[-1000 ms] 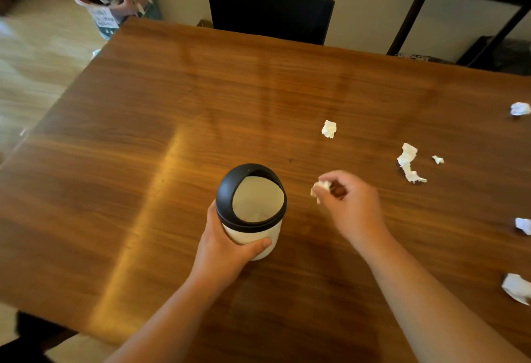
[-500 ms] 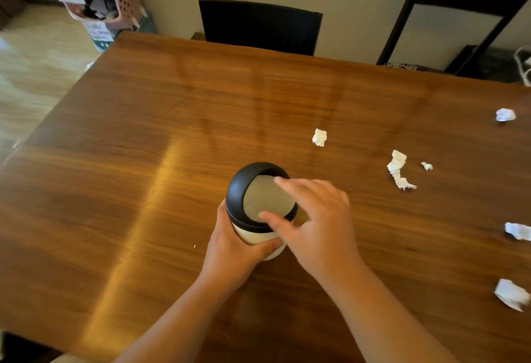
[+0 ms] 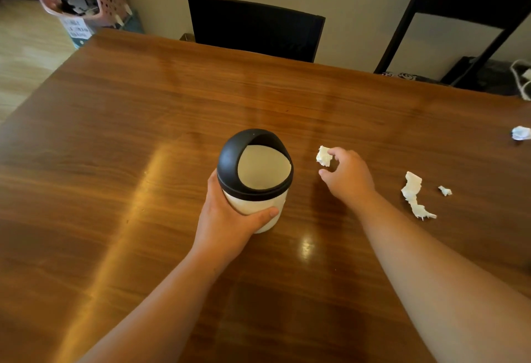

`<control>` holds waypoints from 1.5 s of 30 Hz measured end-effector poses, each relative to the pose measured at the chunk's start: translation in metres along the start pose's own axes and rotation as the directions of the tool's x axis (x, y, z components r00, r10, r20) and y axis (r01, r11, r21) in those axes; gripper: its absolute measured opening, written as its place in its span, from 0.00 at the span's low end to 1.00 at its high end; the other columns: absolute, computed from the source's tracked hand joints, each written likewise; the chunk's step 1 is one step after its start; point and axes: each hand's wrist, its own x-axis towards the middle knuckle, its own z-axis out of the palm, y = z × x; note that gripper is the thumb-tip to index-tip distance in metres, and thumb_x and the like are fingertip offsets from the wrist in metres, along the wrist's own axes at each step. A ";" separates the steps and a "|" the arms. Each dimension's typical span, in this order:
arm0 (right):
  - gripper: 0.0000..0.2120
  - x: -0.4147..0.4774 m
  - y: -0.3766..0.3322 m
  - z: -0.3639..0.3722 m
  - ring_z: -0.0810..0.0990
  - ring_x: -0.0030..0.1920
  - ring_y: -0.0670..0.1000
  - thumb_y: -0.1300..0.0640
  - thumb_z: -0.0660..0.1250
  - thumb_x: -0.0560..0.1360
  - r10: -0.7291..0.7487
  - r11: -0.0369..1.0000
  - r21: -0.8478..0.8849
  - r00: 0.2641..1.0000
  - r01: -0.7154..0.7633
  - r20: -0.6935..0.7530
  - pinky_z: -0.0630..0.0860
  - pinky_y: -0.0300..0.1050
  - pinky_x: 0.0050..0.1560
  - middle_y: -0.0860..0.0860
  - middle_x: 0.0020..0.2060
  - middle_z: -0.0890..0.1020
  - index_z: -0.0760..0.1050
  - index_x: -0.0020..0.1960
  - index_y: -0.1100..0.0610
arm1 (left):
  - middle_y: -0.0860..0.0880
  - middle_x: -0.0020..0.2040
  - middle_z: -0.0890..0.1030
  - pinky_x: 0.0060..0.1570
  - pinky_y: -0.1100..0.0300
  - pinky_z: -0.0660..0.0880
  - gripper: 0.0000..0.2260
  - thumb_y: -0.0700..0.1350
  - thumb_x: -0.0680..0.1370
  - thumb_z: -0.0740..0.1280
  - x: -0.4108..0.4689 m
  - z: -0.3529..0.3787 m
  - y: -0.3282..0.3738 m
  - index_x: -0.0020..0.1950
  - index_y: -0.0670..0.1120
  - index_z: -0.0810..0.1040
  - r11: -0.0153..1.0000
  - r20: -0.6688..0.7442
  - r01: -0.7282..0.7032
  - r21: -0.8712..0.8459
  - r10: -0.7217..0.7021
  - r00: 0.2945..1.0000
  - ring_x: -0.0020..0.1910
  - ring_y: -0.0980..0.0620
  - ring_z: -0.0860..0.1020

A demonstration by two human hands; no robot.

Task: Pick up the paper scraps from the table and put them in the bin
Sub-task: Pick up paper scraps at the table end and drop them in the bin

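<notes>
A small white bin (image 3: pixel 253 204) with a black domed lid (image 3: pixel 230 161) and a swing flap stands on the wooden table (image 3: pixel 115 138). My left hand (image 3: pixel 230 216) is wrapped around its body. My right hand (image 3: pixel 346 174) is just right of the bin, with index finger and thumb spread at a crumpled white paper scrap (image 3: pixel 324 156). The fingertip touches the scrap and the thumb is a little apart from it. Further right lie a long torn strip (image 3: pixel 413 194), a tiny scrap (image 3: pixel 444 190) and a crumpled ball (image 3: pixel 520 133) by the right edge.
A black chair (image 3: pixel 255 28) stands at the table's far side, and a dark chair frame (image 3: pixel 459 18) at the far right. Stacked plastic baskets (image 3: pixel 83 0) sit on the floor beyond the table's far left corner.
My right hand carried a scrap to the bin's flap, then came away without it and moved right and forward to another scrap. The left hand kept hold of the bin.
</notes>
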 end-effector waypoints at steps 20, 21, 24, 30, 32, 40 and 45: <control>0.07 -0.092 0.047 0.014 0.75 0.37 0.44 0.57 0.64 0.76 -0.158 0.976 -0.133 0.979 0.174 0.126 0.68 0.37 0.33 0.43 0.38 0.74 0.75 0.41 0.48 | 0.65 0.61 0.76 0.56 0.62 0.73 0.52 0.69 0.51 0.81 -0.071 0.006 -0.009 0.69 0.71 0.59 0.997 0.056 0.077 0.013 -0.078 0.995 0.59 0.71 0.73; 0.08 -0.109 0.054 0.011 0.75 0.36 0.42 0.56 0.65 0.76 -0.137 0.984 -0.098 0.981 0.152 0.140 0.67 0.36 0.33 0.43 0.38 0.74 0.74 0.39 0.47 | 0.65 0.62 0.76 0.56 0.61 0.73 0.51 0.69 0.51 0.81 -0.083 0.007 -0.009 0.69 0.72 0.59 0.996 0.058 0.089 0.020 -0.090 0.994 0.59 0.71 0.73; 0.12 -0.166 0.076 -0.006 0.75 0.35 0.41 0.58 0.69 0.72 -0.063 0.997 0.050 0.993 0.058 0.104 0.65 0.33 0.33 0.42 0.37 0.75 0.71 0.34 0.46 | 0.68 0.60 0.76 0.55 0.63 0.73 0.48 0.66 0.52 0.82 -0.123 0.013 -0.009 0.63 0.79 0.58 0.993 0.076 0.112 0.038 -0.115 0.990 0.58 0.75 0.72; 0.17 -0.244 0.091 -0.057 0.80 0.38 0.40 0.62 0.73 0.72 0.026 0.911 0.412 1.000 -0.023 -0.003 0.74 0.33 0.31 0.38 0.40 0.81 0.74 0.40 0.39 | 0.75 0.59 0.74 0.51 0.67 0.73 0.47 0.63 0.53 0.83 -0.178 0.021 -0.008 0.62 0.80 0.59 0.991 0.147 0.124 0.041 -0.129 0.981 0.57 0.75 0.74; 0.18 -0.338 0.117 -0.134 0.81 0.41 0.38 0.63 0.72 0.72 0.008 0.879 0.476 0.995 0.041 -0.102 0.75 0.29 0.36 0.36 0.42 0.82 0.77 0.43 0.38 | 0.73 0.59 0.75 0.51 0.67 0.73 0.46 0.63 0.53 0.83 -0.274 0.049 0.026 0.62 0.81 0.59 0.992 0.195 0.075 0.103 -0.094 0.976 0.58 0.74 0.74; 0.11 -0.404 0.096 -0.243 0.82 0.41 0.45 0.60 0.68 0.75 -0.209 0.738 0.358 0.697 0.573 -0.685 0.77 0.30 0.37 0.39 0.43 0.82 0.79 0.54 0.48 | 0.77 0.60 0.72 0.49 0.68 0.72 0.47 0.65 0.54 0.83 -0.325 0.078 0.040 0.61 0.84 0.55 0.995 0.178 0.031 0.096 -0.048 0.983 0.58 0.77 0.71; 0.12 -0.440 0.100 -0.210 0.80 0.52 0.43 0.60 0.66 0.76 -0.491 0.845 0.105 0.838 0.525 -0.239 0.79 0.40 0.51 0.45 0.53 0.82 0.80 0.59 0.54 | 0.77 0.60 0.72 0.44 0.71 0.74 0.46 0.70 0.54 0.82 -0.372 0.101 0.060 0.62 0.81 0.57 0.998 0.188 0.006 0.064 -0.018 0.982 0.57 0.76 0.73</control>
